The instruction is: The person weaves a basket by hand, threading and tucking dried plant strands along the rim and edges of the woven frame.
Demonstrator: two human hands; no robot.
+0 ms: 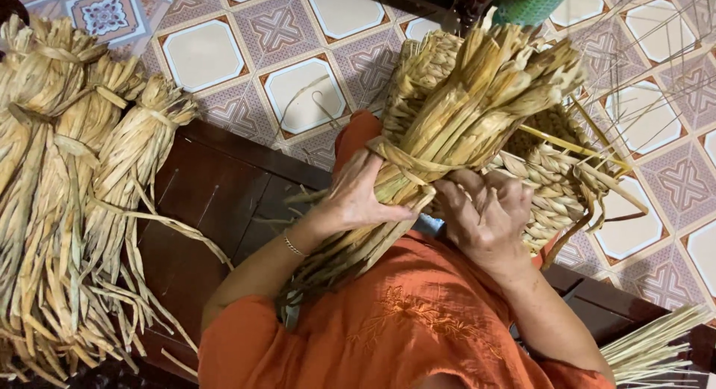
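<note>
My left hand [358, 199] is closed around a bundle of dried straw-coloured fibre strips [462, 113], gripping it just below the flat band [406, 159] that ties the bundle at its waist; the thumb lies across the front of the strips. My right hand [485, 214] sits just beside the left, on the other side of the bundle, with its fingers [466, 187] curled in against the band and the strips under it; I cannot tell whether they pinch a loose end or only press on it. The bundle is held tilted above my lap, its cut top fanned out toward the tiled floor [201, 53] and its long loose tails [328, 262] trailing down over my orange garment [403, 322]. Directly behind the bundle, partly hidden by it, is a woven basket [556, 180] of braided fibre, with thin upright stakes [597, 146] projecting from its edge. A thin bracelet [292, 246] circles my left wrist. To my left, several further tied bundles [82, 173] lie side by side on a dark wooden bench [216, 195], well apart from both hands. At my right, a sheaf of pale thin stalks [649, 348] rests on the bench edge.
</note>
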